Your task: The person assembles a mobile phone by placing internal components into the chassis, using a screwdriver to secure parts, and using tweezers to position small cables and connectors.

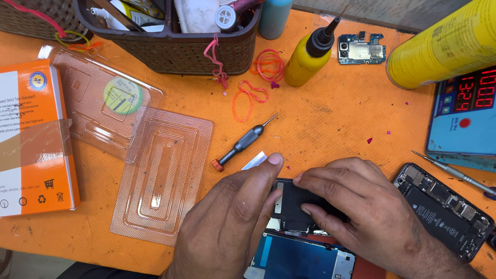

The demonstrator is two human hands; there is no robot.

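- Left hand [227,222] comes in from the near edge, back up, wrist low in the frame.
- Its thumb points far and right, tip flat and nail up; the other fingers curl under, out of sight.
- Right hand [372,206] reaches in from the near right, back up, fingers bent and pointing left.
- The two hands' fingertips nearly meet mid-frame.

A black phone battery [294,206] is lying flat in an opened phone body [289,227] near the front edge of the orange desk [336,119], mostly covered by fingers. A small white pull tab [254,160] is sticking out beside its upper left corner. The blue-backed screen panel [299,258] is lying folded open just below it.
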